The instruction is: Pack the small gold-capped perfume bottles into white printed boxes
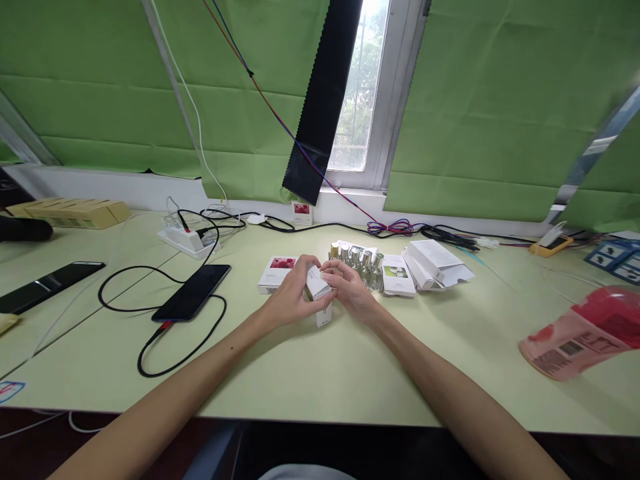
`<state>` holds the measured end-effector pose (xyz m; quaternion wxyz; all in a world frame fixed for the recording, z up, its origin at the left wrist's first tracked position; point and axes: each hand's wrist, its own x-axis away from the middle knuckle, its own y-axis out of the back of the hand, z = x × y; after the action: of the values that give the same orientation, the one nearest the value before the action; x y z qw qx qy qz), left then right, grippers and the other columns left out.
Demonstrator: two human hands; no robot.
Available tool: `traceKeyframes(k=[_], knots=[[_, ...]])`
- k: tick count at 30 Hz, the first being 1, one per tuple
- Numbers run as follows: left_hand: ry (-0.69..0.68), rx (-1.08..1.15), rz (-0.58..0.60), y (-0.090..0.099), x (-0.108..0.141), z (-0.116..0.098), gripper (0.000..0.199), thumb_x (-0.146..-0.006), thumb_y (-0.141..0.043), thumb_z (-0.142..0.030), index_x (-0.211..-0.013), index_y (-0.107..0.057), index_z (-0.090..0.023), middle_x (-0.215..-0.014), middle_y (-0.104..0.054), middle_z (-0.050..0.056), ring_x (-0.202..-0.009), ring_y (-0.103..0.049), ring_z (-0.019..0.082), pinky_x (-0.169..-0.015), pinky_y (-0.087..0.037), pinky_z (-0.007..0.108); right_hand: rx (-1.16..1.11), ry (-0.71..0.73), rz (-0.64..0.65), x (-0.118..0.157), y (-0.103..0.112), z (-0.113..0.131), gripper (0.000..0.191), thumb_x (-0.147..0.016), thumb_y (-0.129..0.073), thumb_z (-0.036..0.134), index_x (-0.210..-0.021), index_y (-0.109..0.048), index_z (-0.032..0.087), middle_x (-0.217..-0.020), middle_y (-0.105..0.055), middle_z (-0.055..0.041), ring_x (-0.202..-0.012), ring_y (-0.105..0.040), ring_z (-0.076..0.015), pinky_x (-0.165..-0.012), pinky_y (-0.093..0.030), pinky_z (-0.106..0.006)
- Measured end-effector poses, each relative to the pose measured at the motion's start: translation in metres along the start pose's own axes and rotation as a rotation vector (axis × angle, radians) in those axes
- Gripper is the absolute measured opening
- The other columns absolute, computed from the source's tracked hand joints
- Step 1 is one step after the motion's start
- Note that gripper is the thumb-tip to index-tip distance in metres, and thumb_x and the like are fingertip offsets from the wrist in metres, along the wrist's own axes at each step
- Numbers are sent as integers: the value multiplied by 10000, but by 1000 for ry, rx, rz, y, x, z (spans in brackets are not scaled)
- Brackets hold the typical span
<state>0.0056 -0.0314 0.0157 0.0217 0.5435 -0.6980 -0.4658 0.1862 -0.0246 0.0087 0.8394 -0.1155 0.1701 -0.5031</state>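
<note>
A small white box [317, 283] is held in front of me over the table, with my left hand [296, 293] wrapped round its left side and underside. The fingers of my right hand [350, 287] pinch the box's upper right edge. Just behind the hands stand several small glass bottles [367, 267], one with a gold cap. To the left lies a white box with a red flower picture [275, 272], partly behind my left hand. Right of the bottles is a white box with a green picture [399, 277].
Opened white cartons [435, 263] lie right of the bottles. A pink cup with a red lid [583, 333] is tipped at the right. On the left are a phone [193, 293] with a looping black cable, a power strip [187, 240] and yellow boxes [75, 212]. Cables run along the wall.
</note>
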Motion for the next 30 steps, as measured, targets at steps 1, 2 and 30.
traceKeyframes(k=[1, 2, 30], knots=[[-5, -2, -3, 0, 0, 0, 487, -851, -686, -439, -1195, -404, -241, -1127, -556, 53, -977, -583, 223, -806, -475, 361, 2, 3, 4, 0, 0, 0, 373, -722, -837, 445, -959, -634, 241, -855, -590, 34, -678, -525, -93, -605, -371, -243], [-8, -2, -4, 0, 0, 0, 488, -850, -685, -436, -1196, -401, -240, -1126, -556, 53, -972, -584, 222, -796, -474, 357, 4, 7, 6, 0, -1, 0, 369, -725, -835, 441, -959, -633, 239, -860, -590, 33, -679, -522, -92, -603, -370, -242], [-38, -34, 14, 1, -2, -3, 417, -883, -655, -421, -1176, -426, -232, -1111, -535, 50, -977, -564, 215, -820, -467, 361, -15, 7, 0, 0, 3, -3, 377, -694, -845, 391, -960, -627, 238, -844, -571, 33, -673, -518, -101, -605, -387, -246]])
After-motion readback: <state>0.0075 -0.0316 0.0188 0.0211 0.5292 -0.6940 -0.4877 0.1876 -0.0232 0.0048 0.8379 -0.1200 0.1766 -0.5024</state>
